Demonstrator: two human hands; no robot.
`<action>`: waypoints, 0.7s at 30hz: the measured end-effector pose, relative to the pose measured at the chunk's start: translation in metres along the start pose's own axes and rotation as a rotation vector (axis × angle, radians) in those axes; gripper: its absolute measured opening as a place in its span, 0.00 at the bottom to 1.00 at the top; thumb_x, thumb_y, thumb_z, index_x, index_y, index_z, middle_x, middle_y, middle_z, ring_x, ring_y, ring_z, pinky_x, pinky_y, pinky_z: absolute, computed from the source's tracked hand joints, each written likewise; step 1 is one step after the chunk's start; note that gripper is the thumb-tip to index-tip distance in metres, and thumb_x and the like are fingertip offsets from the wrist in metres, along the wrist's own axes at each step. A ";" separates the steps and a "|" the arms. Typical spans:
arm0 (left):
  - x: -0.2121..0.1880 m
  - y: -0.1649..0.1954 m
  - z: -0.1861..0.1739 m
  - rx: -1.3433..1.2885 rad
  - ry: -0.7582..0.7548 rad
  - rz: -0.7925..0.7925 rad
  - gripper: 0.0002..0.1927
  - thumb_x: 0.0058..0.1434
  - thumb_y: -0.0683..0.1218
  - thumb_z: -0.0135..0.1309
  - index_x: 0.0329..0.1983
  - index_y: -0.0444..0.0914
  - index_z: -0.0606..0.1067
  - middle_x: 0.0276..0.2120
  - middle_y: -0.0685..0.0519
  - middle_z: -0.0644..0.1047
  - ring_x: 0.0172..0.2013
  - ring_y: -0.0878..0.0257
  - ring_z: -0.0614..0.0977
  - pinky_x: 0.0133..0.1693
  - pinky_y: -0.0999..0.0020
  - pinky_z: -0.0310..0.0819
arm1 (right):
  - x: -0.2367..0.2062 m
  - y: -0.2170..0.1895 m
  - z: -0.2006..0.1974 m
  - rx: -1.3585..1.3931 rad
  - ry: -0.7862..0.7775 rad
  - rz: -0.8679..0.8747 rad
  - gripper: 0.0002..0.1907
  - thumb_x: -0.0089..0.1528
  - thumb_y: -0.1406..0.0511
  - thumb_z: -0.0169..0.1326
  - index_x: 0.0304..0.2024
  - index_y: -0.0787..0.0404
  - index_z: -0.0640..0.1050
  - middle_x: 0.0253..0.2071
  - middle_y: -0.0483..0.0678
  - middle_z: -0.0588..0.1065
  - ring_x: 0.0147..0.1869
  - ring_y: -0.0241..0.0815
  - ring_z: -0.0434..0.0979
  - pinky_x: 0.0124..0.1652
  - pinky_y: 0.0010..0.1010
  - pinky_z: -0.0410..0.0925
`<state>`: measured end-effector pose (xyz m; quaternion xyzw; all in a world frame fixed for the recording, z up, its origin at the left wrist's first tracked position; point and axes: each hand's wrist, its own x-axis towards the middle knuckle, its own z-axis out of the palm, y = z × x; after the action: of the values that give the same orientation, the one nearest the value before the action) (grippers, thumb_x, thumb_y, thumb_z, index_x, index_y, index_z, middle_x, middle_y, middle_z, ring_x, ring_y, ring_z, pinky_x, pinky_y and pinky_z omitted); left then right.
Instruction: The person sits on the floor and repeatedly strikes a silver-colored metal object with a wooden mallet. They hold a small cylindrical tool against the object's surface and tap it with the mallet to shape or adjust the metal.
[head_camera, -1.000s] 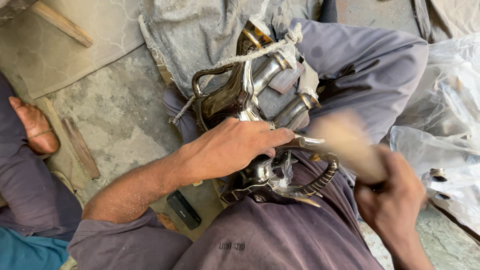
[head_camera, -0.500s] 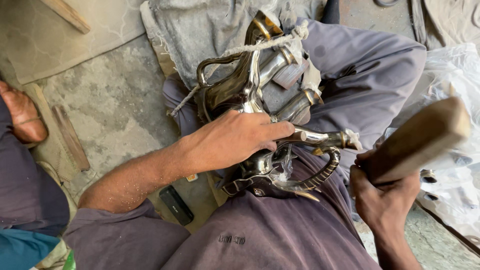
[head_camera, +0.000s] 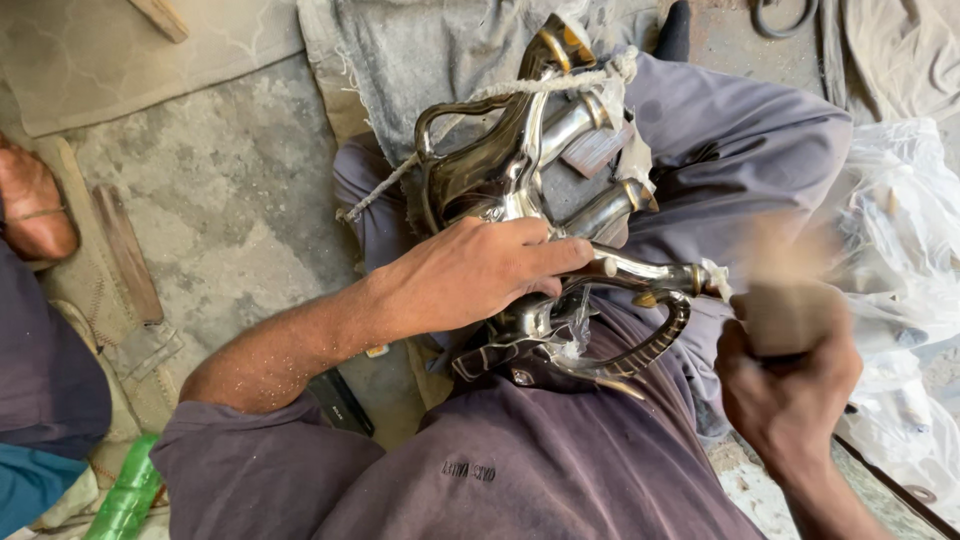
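A shiny metal figure (head_camera: 520, 170) with curved horns and tube-like legs lies across my lap, tied with a pale cord (head_camera: 560, 85). My left hand (head_camera: 480, 270) presses down on its middle, fingers wrapped over a metal limb. My right hand (head_camera: 785, 390) grips a wooden mallet (head_camera: 785, 290), blurred with motion, just right of the figure's capped end (head_camera: 700, 278). A ribbed curved horn (head_camera: 650, 345) bends below that end.
Grey cloth (head_camera: 420, 50) lies under the figure on the concrete floor (head_camera: 230, 200). Crumpled clear plastic (head_camera: 900, 250) is at the right. Another person's foot (head_camera: 35, 205) and wooden strips (head_camera: 125, 250) sit at the left. A green bottle (head_camera: 125, 495) is bottom left.
The mallet in my right hand swung from raised at the right down and in toward the figure's capped end. My left hand stayed clamped on the figure.
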<state>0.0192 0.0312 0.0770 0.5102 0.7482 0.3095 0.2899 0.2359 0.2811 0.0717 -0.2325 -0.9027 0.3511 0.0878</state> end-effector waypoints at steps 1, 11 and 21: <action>-0.002 -0.001 0.001 -0.015 0.045 0.045 0.21 0.65 0.43 0.57 0.61 0.42 0.72 0.31 0.48 0.77 0.29 0.55 0.85 0.30 0.62 0.82 | 0.001 -0.002 -0.001 0.292 -0.020 0.189 0.21 0.56 0.72 0.60 0.51 0.62 0.73 0.36 0.52 0.75 0.33 0.47 0.76 0.32 0.37 0.70; -0.023 -0.014 0.017 0.002 0.173 0.099 0.23 0.68 0.42 0.55 0.66 0.46 0.69 0.34 0.50 0.77 0.35 0.57 0.87 0.34 0.66 0.85 | 0.035 -0.038 -0.010 -0.036 -0.010 -0.131 0.20 0.54 0.71 0.60 0.47 0.66 0.71 0.35 0.55 0.76 0.38 0.49 0.78 0.37 0.36 0.71; -0.037 -0.024 0.031 -0.019 0.312 0.140 0.24 0.69 0.41 0.58 0.66 0.50 0.66 0.33 0.52 0.77 0.36 0.60 0.87 0.36 0.70 0.85 | 0.053 -0.059 -0.019 -0.455 -0.008 -0.499 0.12 0.62 0.72 0.61 0.48 0.65 0.76 0.36 0.52 0.78 0.38 0.45 0.79 0.38 0.35 0.69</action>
<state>0.0403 -0.0055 0.0434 0.5039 0.7440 0.4115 0.1528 0.1742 0.2798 0.1252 -0.0164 -0.9874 0.1093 0.1133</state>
